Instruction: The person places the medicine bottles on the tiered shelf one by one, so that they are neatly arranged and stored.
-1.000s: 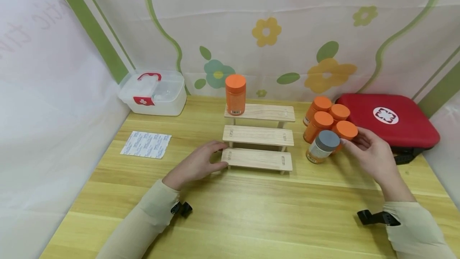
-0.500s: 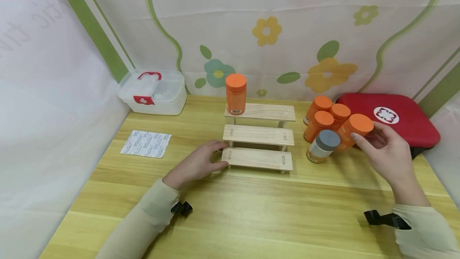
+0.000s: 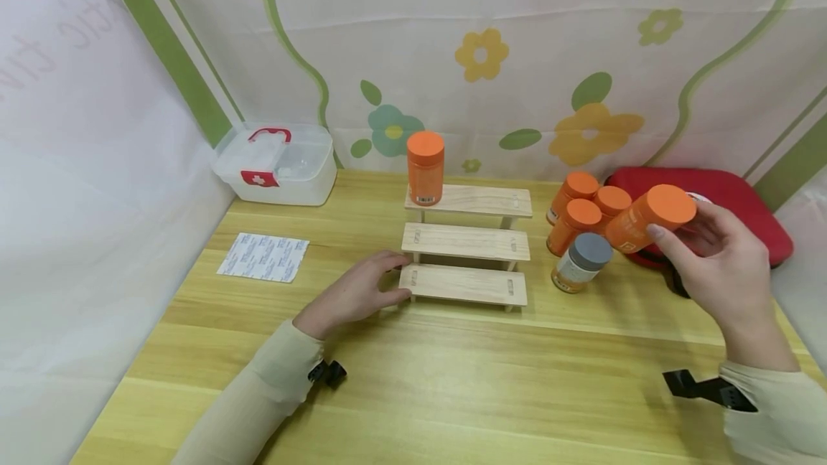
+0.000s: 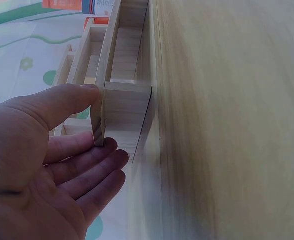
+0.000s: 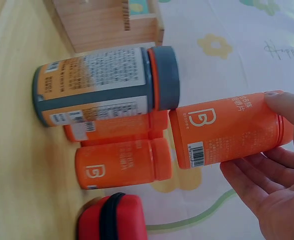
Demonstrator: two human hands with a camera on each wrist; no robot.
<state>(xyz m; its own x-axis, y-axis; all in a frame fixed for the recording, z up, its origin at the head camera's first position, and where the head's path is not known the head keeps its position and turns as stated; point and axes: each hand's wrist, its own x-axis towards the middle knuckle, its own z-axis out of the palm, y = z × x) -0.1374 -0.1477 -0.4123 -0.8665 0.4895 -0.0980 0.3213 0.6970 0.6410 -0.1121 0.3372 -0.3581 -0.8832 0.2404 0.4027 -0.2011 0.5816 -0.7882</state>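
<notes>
The right hand [image 3: 726,264] grasps an orange bottle [image 3: 638,224] near its lid, thumb on the near side, and holds it clear of the bench [image 3: 491,386]. The bottle's long axis slants: lid up and toward the palm, base pointing down and left. The wooden rack [image 3: 464,284] lies off to that same left side, its three steps running lengthwise from left to right, so the right hand is nearer the rack's free right end.

Between bottle and rack stand a grey-lidded jar [image 3: 575,268] and three more orange bottles [image 3: 577,221], all upright. The held bottle's base is right beside the jar's lid; whether the two touch I cannot tell from either view.

The left hand [image 3: 362,289] pinches the left end of the lowest step, well apart from the held bottle. On the top step, another bottle [image 3: 426,178] stands upright at the left end.
</notes>
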